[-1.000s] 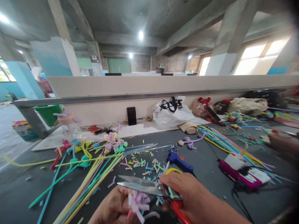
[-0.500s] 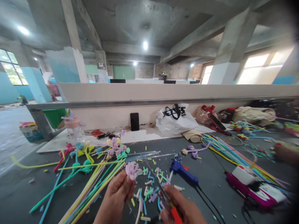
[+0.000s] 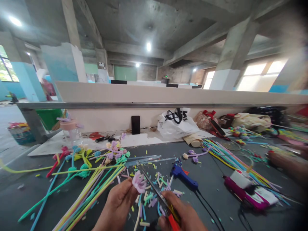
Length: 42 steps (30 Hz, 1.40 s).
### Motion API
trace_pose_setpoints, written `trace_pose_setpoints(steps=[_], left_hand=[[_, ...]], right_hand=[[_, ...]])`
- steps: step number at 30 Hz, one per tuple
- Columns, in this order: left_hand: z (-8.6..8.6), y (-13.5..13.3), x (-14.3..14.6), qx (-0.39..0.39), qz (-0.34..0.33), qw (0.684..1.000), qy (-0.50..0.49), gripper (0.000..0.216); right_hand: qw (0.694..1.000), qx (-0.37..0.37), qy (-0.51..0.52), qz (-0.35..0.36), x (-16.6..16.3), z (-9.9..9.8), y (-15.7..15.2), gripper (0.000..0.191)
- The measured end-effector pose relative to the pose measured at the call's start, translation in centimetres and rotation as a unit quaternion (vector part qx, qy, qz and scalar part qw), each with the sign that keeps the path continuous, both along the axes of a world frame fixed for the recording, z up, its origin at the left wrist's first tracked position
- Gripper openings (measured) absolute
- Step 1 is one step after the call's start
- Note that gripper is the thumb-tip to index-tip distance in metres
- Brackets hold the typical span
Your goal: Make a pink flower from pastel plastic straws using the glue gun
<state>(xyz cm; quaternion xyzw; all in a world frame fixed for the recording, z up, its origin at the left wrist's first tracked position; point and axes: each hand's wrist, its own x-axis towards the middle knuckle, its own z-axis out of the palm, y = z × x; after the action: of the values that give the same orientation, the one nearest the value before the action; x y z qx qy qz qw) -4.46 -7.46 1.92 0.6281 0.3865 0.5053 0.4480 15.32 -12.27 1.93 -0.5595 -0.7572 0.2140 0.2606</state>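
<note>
My left hand (image 3: pixel 119 205) pinches a small lilac flower made of curled straw strips (image 3: pixel 139 182), held up over the dark table (image 3: pixel 29 199). My right hand (image 3: pixel 181 215) grips red-handled scissors (image 3: pixel 156 192) whose blades point up and left, with the tips beside the flower. Short coloured straw offcuts (image 3: pixel 154 186) are scattered under both hands. A bundle of long coloured straws (image 3: pixel 96 189) lies just left of my left hand.
A blue glue gun (image 3: pixel 184 176) lies right of the scissors, its cord trailing right. Finished straw flowers (image 3: pixel 113 150) lie at the left, more straws (image 3: pixel 231 150) and a magenta box (image 3: pixel 250 192) at the right. Another person's arm (image 3: pixel 286 163) rests at the far right. A white bag (image 3: pixel 176 123) stands by the partition.
A second ago the scissors lay flat above the flower low in view. My left hand has raised the flower, and the scissors have swung upright with their blades beside it.
</note>
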Motion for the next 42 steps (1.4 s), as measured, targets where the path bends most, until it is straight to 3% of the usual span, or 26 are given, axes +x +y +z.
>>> trace_pose_setpoints(steps=[8,15,23,27,33,36,39,42], left_hand=[[0.4,-0.7,0.4,0.027,0.007,1.000,0.000,0.037],[0.4,-1.0,0.8,0.031,-0.018,0.999,-0.020,0.038],[0.1,-1.1,0.8,-0.006,-0.023,1.000,0.000,0.039],[-0.1,-0.9,1.0,-0.095,-0.054,0.994,-0.028,0.039],[-0.9,-0.2,0.8,-0.280,-0.147,0.925,-0.210,0.033],[-1.1,0.2,0.1,-0.308,-0.249,0.881,-0.259,0.030],[-1.3,0.6,-0.7,-0.323,-0.356,0.827,-0.293,0.025],[-1.4,0.6,-1.1,-0.349,-0.406,0.793,-0.291,0.025]], right_hand=[[0.994,0.049,-0.092,-0.012,0.9,0.5,0.2,0.038],[0.994,0.034,-0.102,-0.013,0.9,1.2,-0.2,0.033],[0.998,0.020,-0.065,-0.008,1.2,1.1,-0.2,0.023],[0.998,0.020,-0.055,-0.011,1.2,0.4,-0.3,0.022],[0.997,0.068,-0.030,-0.036,2.0,0.5,0.4,0.030],[0.994,0.088,-0.051,-0.032,2.8,1.7,0.9,0.036],[0.995,0.058,-0.080,0.002,3.3,3.0,1.1,0.034],[0.991,0.045,-0.108,0.063,3.2,4.1,1.0,0.032]])
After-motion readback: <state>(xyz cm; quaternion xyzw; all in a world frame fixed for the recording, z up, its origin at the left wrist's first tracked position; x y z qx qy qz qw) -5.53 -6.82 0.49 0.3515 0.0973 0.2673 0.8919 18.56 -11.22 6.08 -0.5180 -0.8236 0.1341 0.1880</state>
